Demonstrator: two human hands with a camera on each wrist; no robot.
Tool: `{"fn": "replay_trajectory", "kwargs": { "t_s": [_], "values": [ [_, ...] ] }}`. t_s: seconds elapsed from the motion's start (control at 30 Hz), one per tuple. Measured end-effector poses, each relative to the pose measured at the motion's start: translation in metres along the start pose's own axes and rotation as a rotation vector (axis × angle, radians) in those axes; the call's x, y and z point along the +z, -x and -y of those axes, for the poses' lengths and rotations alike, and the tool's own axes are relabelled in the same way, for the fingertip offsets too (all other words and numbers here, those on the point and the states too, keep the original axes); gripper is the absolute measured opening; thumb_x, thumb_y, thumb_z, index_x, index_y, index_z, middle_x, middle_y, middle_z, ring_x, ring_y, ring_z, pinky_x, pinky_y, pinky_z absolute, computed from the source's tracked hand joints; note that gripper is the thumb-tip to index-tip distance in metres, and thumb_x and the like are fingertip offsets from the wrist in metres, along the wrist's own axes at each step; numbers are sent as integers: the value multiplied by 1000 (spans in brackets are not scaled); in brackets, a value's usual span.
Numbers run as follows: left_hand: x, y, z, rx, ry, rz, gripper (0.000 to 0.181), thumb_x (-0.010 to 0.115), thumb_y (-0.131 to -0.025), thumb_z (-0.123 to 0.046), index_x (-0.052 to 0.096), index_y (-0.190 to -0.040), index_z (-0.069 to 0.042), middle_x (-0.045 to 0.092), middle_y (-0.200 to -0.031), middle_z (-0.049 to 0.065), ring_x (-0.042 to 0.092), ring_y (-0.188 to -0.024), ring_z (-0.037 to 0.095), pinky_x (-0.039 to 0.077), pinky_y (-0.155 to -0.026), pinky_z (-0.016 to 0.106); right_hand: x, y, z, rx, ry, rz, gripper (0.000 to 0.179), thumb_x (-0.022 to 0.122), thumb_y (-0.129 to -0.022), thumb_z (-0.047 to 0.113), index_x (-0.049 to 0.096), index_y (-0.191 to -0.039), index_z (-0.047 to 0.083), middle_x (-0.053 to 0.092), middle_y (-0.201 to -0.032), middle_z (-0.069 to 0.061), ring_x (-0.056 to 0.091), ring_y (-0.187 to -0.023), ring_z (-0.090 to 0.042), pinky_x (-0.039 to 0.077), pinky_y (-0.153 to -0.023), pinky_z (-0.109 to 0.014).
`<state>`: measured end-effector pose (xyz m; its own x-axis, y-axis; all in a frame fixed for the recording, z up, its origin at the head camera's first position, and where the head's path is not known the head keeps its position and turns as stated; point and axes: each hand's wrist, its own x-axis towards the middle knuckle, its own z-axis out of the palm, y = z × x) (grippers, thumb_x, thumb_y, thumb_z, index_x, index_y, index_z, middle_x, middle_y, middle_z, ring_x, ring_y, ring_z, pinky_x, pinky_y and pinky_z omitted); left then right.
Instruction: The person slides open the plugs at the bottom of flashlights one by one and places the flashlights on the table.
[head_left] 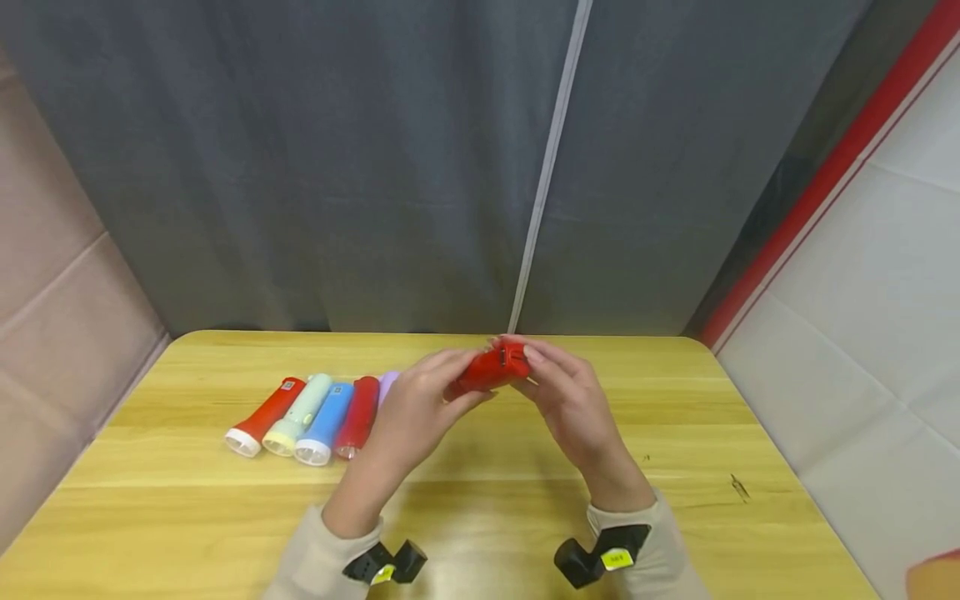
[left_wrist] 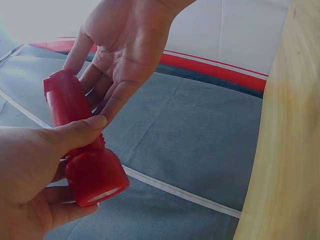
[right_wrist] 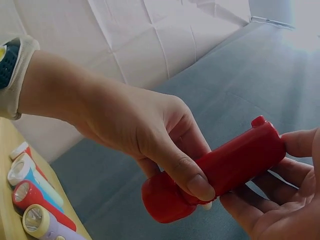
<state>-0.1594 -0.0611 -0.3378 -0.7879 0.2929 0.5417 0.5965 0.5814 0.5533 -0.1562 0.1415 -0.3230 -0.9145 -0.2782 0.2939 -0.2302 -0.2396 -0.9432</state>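
Observation:
A red flashlight (head_left: pixel 482 372) is held up above the table between both hands. My left hand (head_left: pixel 415 407) grips it near its wide head, with the thumb (right_wrist: pixel 186 172) across the neck in the right wrist view. At the narrower tail end, the fingers and thumb of my right hand (head_left: pixel 572 402) hold the body (left_wrist: pixel 67 102). In the left wrist view the flashlight's head (left_wrist: pixel 97 177) points down toward the camera. A small raised knob (right_wrist: pixel 258 121) shows at the tail in the right wrist view.
On the wooden table (head_left: pixel 225 508), left of the hands, lies a row of flashlights: orange-red (head_left: pixel 273 411), pale green (head_left: pixel 303 410), blue (head_left: pixel 327 421), red (head_left: pixel 360 412) and purple (head_left: pixel 387 383), partly hidden by the left hand. A grey curtain (head_left: pixel 337 167) hangs behind.

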Motion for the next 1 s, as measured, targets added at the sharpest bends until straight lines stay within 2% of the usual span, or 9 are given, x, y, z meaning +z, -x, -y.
{"fn": "replay_trajectory", "kwargs": {
  "t_s": [0.1,0.37,0.67,1.0],
  "values": [
    [1,0,0,22,-29,-7,51,85,-82,-24,68,-130,-19,73,-126,2,71,-110,21,62,-87,35,-1,0,0,2,-9,10,33,46,-107,16,66,-132,9,71,-128,8,62,-127,-16,50,-109,-32],
    [1,0,2,45,-39,-14,49,83,-84,-23,68,-130,-18,73,-125,3,71,-109,20,63,-85,33,-2,-1,0,2,-4,39,38,45,-108,18,57,-140,0,69,-133,7,60,-132,-15,47,-113,-34],
    [-1,-2,1,43,-15,10,51,81,-85,-20,66,-133,-18,71,-130,3,69,-113,21,61,-91,35,-1,-1,0,-2,-42,47,34,45,-107,12,64,-135,9,70,-130,7,61,-129,-15,48,-111,-31],
    [-4,-3,2,54,-14,22,52,82,-85,-18,65,-134,-18,70,-131,2,69,-116,21,59,-95,37,0,-2,-1,13,-43,49,34,47,-106,11,63,-136,6,70,-130,5,60,-128,-17,48,-111,-30]
  ]
}}
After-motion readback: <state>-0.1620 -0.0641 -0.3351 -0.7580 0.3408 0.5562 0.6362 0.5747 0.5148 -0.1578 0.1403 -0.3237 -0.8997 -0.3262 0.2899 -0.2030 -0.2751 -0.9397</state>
